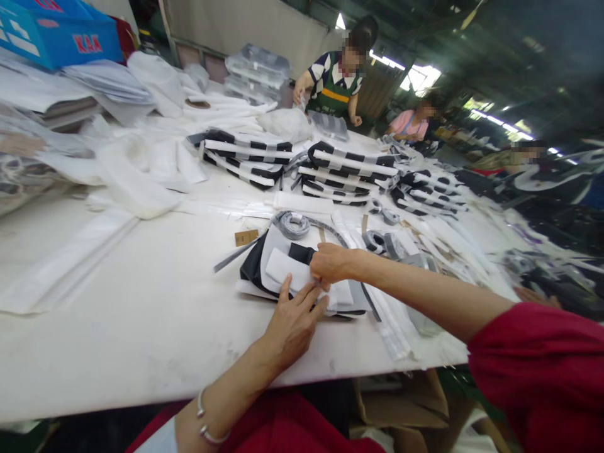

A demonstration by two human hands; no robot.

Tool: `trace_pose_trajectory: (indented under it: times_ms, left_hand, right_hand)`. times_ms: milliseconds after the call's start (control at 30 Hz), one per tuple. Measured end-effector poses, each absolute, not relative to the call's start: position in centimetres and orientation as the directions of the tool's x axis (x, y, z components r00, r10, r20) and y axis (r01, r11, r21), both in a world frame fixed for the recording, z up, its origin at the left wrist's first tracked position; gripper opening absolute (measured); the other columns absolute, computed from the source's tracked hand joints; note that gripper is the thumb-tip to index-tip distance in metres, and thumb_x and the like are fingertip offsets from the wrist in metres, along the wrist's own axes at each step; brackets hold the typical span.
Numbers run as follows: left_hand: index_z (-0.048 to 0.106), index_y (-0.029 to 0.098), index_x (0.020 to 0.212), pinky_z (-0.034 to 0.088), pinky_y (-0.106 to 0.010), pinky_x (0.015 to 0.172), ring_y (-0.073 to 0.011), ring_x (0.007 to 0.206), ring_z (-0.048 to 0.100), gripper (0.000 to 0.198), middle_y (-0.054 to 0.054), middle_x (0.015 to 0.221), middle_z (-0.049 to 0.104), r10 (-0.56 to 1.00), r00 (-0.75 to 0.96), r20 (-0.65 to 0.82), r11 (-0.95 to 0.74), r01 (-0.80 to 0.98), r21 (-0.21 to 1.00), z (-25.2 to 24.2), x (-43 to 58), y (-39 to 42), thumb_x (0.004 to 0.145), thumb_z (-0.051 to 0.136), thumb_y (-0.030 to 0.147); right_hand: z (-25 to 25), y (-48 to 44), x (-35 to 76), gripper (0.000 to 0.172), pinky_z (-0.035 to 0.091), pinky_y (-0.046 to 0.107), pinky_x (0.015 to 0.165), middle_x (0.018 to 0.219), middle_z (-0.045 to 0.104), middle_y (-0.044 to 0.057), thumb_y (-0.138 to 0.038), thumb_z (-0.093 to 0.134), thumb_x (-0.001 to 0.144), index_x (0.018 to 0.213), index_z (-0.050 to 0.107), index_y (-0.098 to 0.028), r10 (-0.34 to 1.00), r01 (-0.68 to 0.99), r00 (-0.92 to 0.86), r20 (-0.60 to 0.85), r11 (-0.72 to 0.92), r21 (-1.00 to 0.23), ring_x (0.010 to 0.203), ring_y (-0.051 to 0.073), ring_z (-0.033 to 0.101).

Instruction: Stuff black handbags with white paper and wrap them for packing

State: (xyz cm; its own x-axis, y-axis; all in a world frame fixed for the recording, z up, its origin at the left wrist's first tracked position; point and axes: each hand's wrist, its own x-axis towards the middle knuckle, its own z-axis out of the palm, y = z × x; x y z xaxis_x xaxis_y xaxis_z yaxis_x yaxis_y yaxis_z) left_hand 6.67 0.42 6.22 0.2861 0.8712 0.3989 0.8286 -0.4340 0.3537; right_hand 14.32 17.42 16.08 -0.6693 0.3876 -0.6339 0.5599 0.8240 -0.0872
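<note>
A folded black and white garment (278, 267) lies on the white table (141, 302) in front of me. My left hand (293, 319) rests flat on its near edge, fingers stretched out over the white fabric. My right hand (331, 263) is closed in a pinch on the white fold of the garment, just above my left fingertips. A roll of grey tape (293, 224) with a loose grey strip lies right behind the garment.
Stacks of folded black and white striped garments (250, 157) fill the table's middle and right. Clear plastic bags (66, 264) lie at the left, a blue box (56, 31) at the far left. A brown tag (246, 237) lies nearby. Other people work at the far side.
</note>
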Motion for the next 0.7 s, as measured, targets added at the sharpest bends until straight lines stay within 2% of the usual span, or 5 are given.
trace_pose_trajectory:
  times_ms: [133, 267, 433, 567, 700]
  left_hand:
    - [0.048, 0.025, 0.134, -0.003, -0.061, 0.119, -0.0240, 0.137, 0.040, 0.043, -0.009, 0.139, 0.055, 0.868, 0.290, 0.404, -0.435, 0.835, 0.336, 6.1, 6.6, 0.6, 0.091, 0.047, 0.021]
    - [0.048, 0.025, 0.134, -0.006, -0.058, 0.118, -0.0236, 0.136, 0.042, 0.044, -0.008, 0.138, 0.056, 0.869, 0.293, 0.398, -0.439, 0.827, 0.351, 5.9, 6.6, 0.7, 0.090, 0.050, 0.021]
    - [0.050, 0.028, 0.133, -0.004, -0.056, 0.119, -0.0227, 0.135, 0.043, 0.045, -0.006, 0.137, 0.058, 0.865, 0.278, 0.418, -0.436, 0.829, 0.352, 5.6, 6.5, 0.6, 0.089, 0.053, 0.021]
    - [0.050, 0.029, 0.133, -0.001, -0.057, 0.120, -0.0231, 0.134, 0.044, 0.046, -0.005, 0.136, 0.059, 0.856, 0.269, 0.441, -0.435, 0.836, 0.335, 5.4, 6.5, 0.7, 0.088, 0.054, 0.020]
    - [0.049, 0.030, 0.134, 0.000, -0.058, 0.119, -0.0231, 0.134, 0.044, 0.045, -0.005, 0.136, 0.058, 0.865, 0.278, 0.418, -0.436, 0.830, 0.348, 5.7, 6.5, 0.7, 0.090, 0.052, 0.021]
  right_hand:
    - [14.7, 18.0, 14.7, 0.028, 0.030, 0.034, 0.097, 0.065, 0.067, 0.000, -0.018, 0.086, 0.054, 0.047, 0.058, -0.020, 0.280, 0.385, -0.769, -0.575, 0.921, -0.066, 0.098, 0.024, 0.060]
    - [14.8, 19.7, 15.7, 0.029, 0.036, 0.036, 0.091, 0.094, 0.070, 0.008, -0.039, 0.085, 0.065, 0.076, 0.069, -0.019, 0.206, 0.178, -0.881, -0.426, 0.979, 0.103, 0.103, 0.027, 0.057]
    - [17.3, 21.6, 19.0, 0.037, 0.041, 0.036, 0.083, 0.106, 0.067, 0.011, -0.032, 0.084, 0.071, 0.101, 0.068, -0.017, 0.522, 0.459, -0.842, -0.139, 0.827, 0.325, 0.100, 0.027, 0.059]
    - [17.1, 17.7, 21.9, 0.011, 0.044, 0.033, 0.085, 0.098, 0.070, 0.006, -0.029, 0.073, 0.084, 0.092, 0.070, -0.021, 0.660, 0.677, -0.723, 0.206, 0.736, 0.020, 0.095, 0.021, 0.062]
    - [13.2, 12.9, 23.0, 0.011, 0.048, 0.032, 0.086, 0.096, 0.074, 0.004, -0.022, 0.062, 0.090, 0.090, 0.073, -0.023, 0.653, 0.626, -0.733, 0.190, 0.757, -0.187, 0.093, 0.019, 0.065]
